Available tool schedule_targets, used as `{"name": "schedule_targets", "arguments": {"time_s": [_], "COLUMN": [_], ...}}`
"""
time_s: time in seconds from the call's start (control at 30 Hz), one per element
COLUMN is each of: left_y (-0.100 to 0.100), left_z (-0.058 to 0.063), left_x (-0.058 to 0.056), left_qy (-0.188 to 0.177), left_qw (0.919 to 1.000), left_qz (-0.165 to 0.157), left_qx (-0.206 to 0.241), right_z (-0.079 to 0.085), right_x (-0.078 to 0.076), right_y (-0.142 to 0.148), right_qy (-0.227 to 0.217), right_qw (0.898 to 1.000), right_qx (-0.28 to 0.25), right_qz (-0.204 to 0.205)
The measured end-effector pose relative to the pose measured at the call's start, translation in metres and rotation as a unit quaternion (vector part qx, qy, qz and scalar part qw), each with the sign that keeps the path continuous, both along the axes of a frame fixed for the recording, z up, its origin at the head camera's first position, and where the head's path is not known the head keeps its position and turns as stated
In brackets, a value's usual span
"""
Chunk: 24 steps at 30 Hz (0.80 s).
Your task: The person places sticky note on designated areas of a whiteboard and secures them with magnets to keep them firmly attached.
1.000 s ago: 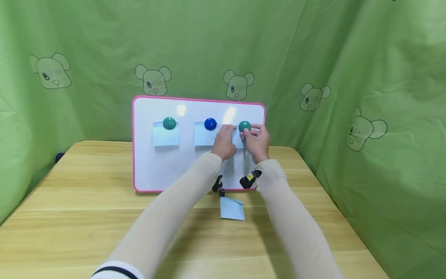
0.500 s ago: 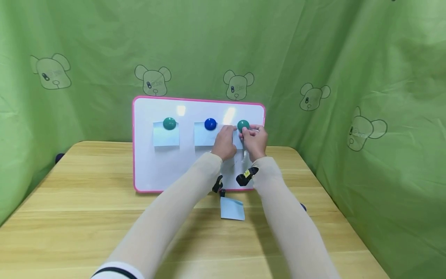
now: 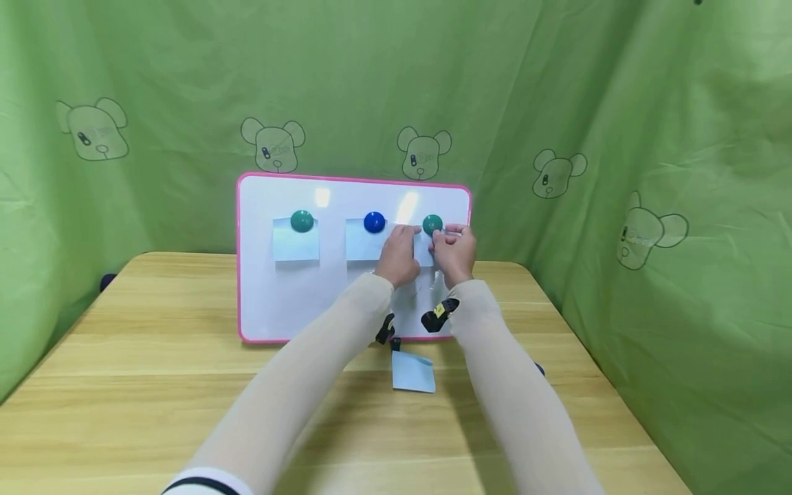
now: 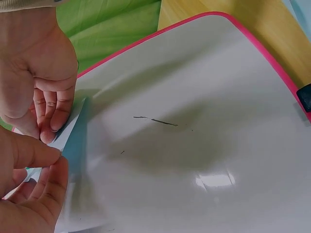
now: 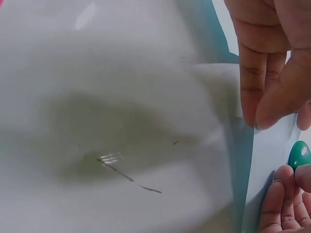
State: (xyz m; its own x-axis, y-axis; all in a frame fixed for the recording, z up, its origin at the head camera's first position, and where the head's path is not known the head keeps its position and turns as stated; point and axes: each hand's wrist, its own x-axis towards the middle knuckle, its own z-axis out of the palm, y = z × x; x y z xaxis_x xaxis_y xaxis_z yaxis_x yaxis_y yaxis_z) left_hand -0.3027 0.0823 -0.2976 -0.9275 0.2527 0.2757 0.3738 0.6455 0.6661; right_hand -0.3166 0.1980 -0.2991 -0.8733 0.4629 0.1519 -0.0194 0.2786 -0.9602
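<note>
A whiteboard [image 3: 281,302] with a pink frame leans on the table. On its right side is a light blue sticky note [image 5: 265,150], with a round green magnet [image 3: 432,224] at its top. My left hand [image 3: 399,256] pinches the note's left edge between thumb and fingers, as the left wrist view shows closely. My right hand [image 3: 456,256] has its thumb and fingers at the lower right of the green magnet, thumb right at its rim. Part of the note lies hidden behind both hands.
Two more blue notes hang on the board, one under a green magnet [image 3: 302,221], one under a blue magnet [image 3: 374,222]. A loose blue note [image 3: 413,372] lies before the board on the wooden table [image 3: 155,385]. Something dark blue [image 3: 540,369] peeks out beside the right sleeve. Green curtains surround the table.
The right hand and green magnet have shifted slightly left from a second ago. Since half a second ago, the right thumb has slid a little down the magnet. The left hand stays in place.
</note>
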Motion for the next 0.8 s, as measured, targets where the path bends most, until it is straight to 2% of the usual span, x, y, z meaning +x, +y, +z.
{"name": "schedule_targets", "arguments": {"time_s": [0.5,0.8], "left_y": [-0.004,-0.009], "left_z": [-0.006,-0.011], "left_x": [-0.002,0.011], "left_qy": [-0.012,-0.032], "left_qw": [0.9996,0.9987], "left_qz": [0.009,-0.013], "left_qx": [0.026,0.037], "right_z": [0.000,-0.002], "right_x": [0.006,0.015], "right_y": [0.008,0.016], "right_qy": [-0.013,0.013], "right_qw": [1.000,0.999], "right_qx": [0.012,-0.004], "right_qz": [0.025,0.035]}}
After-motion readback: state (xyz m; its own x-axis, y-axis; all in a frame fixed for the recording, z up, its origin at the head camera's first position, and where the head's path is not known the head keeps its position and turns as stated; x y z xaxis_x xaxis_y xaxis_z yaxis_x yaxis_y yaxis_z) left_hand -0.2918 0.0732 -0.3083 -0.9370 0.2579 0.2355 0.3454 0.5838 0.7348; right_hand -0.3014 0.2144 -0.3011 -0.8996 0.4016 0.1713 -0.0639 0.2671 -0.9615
